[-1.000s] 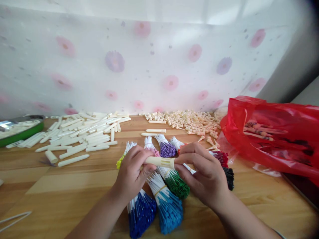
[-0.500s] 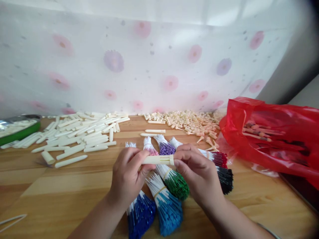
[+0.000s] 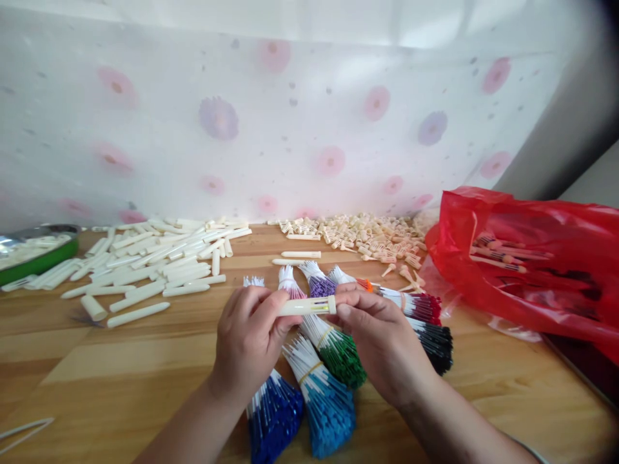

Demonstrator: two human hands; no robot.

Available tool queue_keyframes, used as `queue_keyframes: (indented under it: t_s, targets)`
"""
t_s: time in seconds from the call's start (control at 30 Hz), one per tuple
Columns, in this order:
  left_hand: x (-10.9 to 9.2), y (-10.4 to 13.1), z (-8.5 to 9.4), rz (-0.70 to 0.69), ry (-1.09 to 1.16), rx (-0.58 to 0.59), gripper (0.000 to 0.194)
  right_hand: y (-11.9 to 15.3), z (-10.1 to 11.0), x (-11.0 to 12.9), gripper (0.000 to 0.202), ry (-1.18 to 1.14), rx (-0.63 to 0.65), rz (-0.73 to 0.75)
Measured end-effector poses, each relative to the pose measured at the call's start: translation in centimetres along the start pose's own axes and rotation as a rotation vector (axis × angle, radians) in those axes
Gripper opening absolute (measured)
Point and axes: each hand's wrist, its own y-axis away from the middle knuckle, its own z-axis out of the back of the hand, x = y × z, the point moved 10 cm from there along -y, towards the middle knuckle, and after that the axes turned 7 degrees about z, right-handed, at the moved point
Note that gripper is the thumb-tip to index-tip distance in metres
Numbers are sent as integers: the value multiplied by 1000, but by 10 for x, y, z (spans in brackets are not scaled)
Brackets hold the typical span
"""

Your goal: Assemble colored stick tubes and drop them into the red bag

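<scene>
A cream multicolour pen (image 3: 304, 307) lies level between my hands, its slotted collar end towards the right. My left hand (image 3: 249, 328) is closed round the pen's left part. At the collar end, the thumb and fingers of my right hand (image 3: 382, 335) are pinched; whether a small part sits between them is hidden. Thin coloured strips show in the pen's slots. Below and behind the hands lie bundles of white-stemmed refills: dark blue (image 3: 275, 419), light blue (image 3: 326, 406), green (image 3: 338, 354), black (image 3: 432, 345), dark red (image 3: 420, 306) and purple (image 3: 319, 283).
Loose cream pen barrels (image 3: 159, 258) are heaped at the left, beside a green-rimmed bowl (image 3: 43, 258). Small slotted cream parts (image 3: 367, 235) form a pile at the back. At the right stands a red plastic bag (image 3: 454, 258) with pens inside. A flowered sheet (image 3: 300, 129) hangs behind.
The pen has tipped slightly and its collar end sits a little higher. Coloured strips show more clearly in its slots. My right hand has shifted slightly left, uncovering an orange bundle.
</scene>
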Motion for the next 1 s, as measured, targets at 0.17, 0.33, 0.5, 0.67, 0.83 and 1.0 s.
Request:
queue_keyframes:
  t_s: [0.17, 0.33, 0.5, 0.67, 0.83, 1.0]
  targets:
    - [32, 0, -13, 241, 187, 95, 24, -7, 8, 4, 13, 81, 52, 45]
    - [104, 15, -18, 758, 343, 35, 36, -34, 5, 16, 18, 795, 168, 206]
    - [116, 16, -38, 753, 254, 201, 30, -65, -32, -36, 19, 1508, 572, 59]
    - [98, 10, -55, 556, 168, 392, 14, -90, -36, -74, 21, 1786, 635, -116]
    - [68, 13, -73, 296, 75, 615, 33, -99, -33, -92, 27, 1925, 699, -237]
    - [57, 21, -77, 215, -63, 694, 34, -102, -34, -96, 28, 1967, 756, -304]
